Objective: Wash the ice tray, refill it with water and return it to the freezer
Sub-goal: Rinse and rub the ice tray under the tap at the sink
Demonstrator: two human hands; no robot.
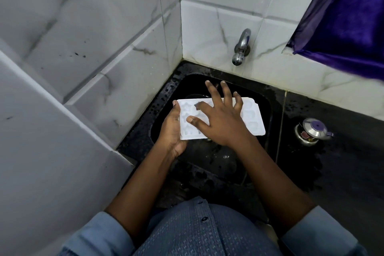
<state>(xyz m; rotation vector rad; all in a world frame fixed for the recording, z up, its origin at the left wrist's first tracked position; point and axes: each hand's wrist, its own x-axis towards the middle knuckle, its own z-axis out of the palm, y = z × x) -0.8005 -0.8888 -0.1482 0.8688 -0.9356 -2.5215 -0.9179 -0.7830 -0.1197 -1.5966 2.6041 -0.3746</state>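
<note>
Right now holding a white ice tray [252,119] roughly level above the black sink [218,158], hollows upward — a star shape readable at its left end. Grips the tray's left short edge with the left hand [172,133]: thumb laid along that edge up to the far corner, palm below, fingers hidden beneath. Lays the right hand [220,122] flat across the tray's middle, fingers [227,94] spread wide and straight, thumb stretched left over the hollows, three fingertips reaching past the tray's far long edge. Cannot tell pressing from mere resting there. Stands at the worktop's [332,162] left end, at a sink set into the corner between two walls of grey-veined white tiles [104,27]. Faces a chrome tap [241,48] fixed to the back wall, spout pointing down over the sink's far edge, beyond the fingertips. Has wet, speckled black stone all round the basin. Has a small steel lidded pot [311,131] with a purple knob standing on the worktop right of the sink, toward the back edge — well apart from the tray. Has a purple cloth [342,16] hanging at the upper right, above the worktop's back edge. Wears a blue patterned button shirt [197,233], sleeves ending above the forearms.
</note>
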